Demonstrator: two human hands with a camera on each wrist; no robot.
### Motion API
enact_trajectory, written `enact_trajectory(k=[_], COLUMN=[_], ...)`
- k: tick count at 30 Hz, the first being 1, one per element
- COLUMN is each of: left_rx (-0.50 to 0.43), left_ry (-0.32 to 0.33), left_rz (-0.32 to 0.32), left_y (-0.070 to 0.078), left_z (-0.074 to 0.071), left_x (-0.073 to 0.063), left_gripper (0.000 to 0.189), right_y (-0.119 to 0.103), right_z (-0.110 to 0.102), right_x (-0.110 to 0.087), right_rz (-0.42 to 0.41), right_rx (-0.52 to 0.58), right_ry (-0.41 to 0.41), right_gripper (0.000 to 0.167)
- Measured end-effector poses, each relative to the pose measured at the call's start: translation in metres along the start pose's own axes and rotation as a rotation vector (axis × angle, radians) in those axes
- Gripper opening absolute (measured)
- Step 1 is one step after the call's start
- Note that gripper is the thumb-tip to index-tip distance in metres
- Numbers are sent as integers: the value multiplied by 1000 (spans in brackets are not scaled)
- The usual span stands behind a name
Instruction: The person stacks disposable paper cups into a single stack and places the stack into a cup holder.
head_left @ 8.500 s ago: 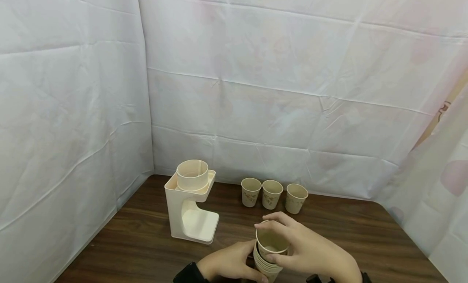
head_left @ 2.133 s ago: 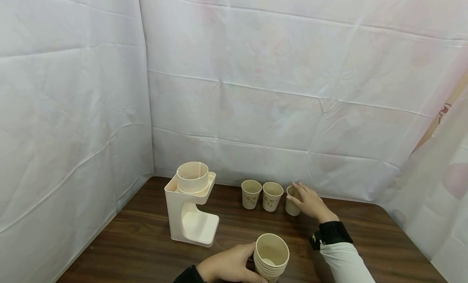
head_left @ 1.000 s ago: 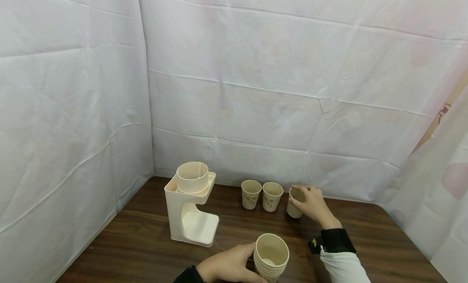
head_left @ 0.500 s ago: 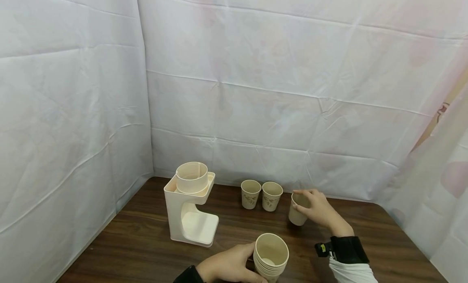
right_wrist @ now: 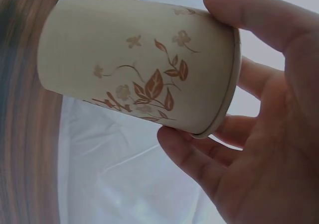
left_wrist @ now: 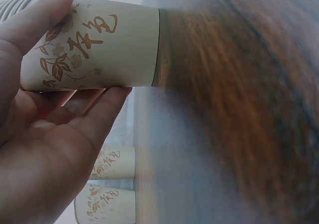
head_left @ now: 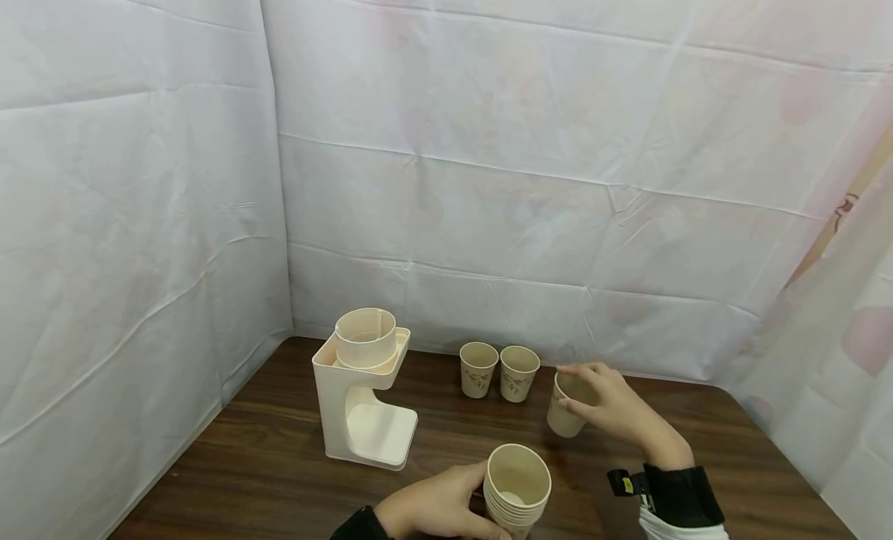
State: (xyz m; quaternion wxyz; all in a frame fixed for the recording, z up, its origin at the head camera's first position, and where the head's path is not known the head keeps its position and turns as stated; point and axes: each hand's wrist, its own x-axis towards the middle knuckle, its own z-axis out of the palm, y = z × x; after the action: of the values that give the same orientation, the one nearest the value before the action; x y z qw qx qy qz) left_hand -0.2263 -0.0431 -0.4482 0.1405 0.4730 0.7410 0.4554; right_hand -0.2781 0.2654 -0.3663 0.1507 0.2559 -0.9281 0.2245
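Note:
At the front of the table, my left hand [head_left: 443, 501] grips a stack of beige paper cups [head_left: 515, 517]. In the left wrist view the stack [left_wrist: 119, 45] stands on the wood, thumb on one side and fingers on the other. My right hand [head_left: 614, 408] pinches a single paper cup [head_left: 563, 422] near its rim, a little in front of the row at the back. Brown leaf print shows on this cup [right_wrist: 134, 59] in the right wrist view. It looks slightly tilted and just off the table.
Two more paper cups [head_left: 478, 372] stand side by side near the back curtain [head_left: 446, 214]. Left of them is a cream C-shaped stand [head_left: 338, 408] with a round open holder [head_left: 366, 350] on top. White cloth also hangs along the left.
Earlier, my right hand was at the stack's top; then it reached the rightmost back cup. That cup has since come off its spot and toward me. My left hand stays on the stack.

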Motion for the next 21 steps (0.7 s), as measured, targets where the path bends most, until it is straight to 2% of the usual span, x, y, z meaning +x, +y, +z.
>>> enact_trajectory(k=[6,16,21], left_rx=[-45,-41,-35], left_ry=[-2,1,-1], left_rz=[-18,-18,-11], left_y=[-1,-2,-2], left_z=[1,1,1], left_x=[0,1,1], left_gripper=[62,63,63], right_y=[-8,-15,-25], right_z=[-4,-10,-17], right_x=[-3,-6,-9], right_rz=[-33,-69,-112], right_rx=[0,-36,-49], right_ry=[10,48,69], right_gripper=[46,46,47])
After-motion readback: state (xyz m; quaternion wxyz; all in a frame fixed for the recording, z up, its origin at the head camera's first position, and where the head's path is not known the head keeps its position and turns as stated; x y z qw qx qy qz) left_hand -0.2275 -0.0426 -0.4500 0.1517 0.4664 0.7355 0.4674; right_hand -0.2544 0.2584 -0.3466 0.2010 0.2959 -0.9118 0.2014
